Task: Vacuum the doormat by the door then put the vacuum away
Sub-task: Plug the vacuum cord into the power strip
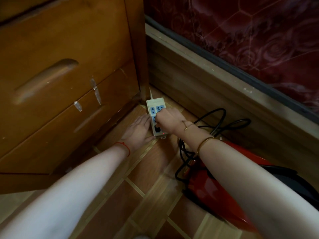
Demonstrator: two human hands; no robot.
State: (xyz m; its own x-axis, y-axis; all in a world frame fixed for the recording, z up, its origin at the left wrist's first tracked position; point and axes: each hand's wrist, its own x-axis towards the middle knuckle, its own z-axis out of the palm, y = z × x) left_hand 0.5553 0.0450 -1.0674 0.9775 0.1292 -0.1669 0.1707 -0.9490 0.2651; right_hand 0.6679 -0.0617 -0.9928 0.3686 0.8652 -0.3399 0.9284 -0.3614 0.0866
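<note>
A white power strip (155,105) with blue sockets lies on the floor in the corner between a wooden cabinet and a bed frame; a small red light glows at its near end. My left hand (139,130) lies flat against the strip's left side, fingers straight. My right hand (168,119) is on top of the strip, fingers curled over its middle sockets; whatever it pinches there is hidden. A red vacuum (212,190) sits on the floor under my right forearm. Its black cord (222,118) loops loosely beside the strip.
The wooden cabinet (60,83) with drawers fills the left. The wooden bed frame (215,80) runs along the right under a dark red patterned mattress (259,31). Brown floor tiles (151,195) spread between my arms.
</note>
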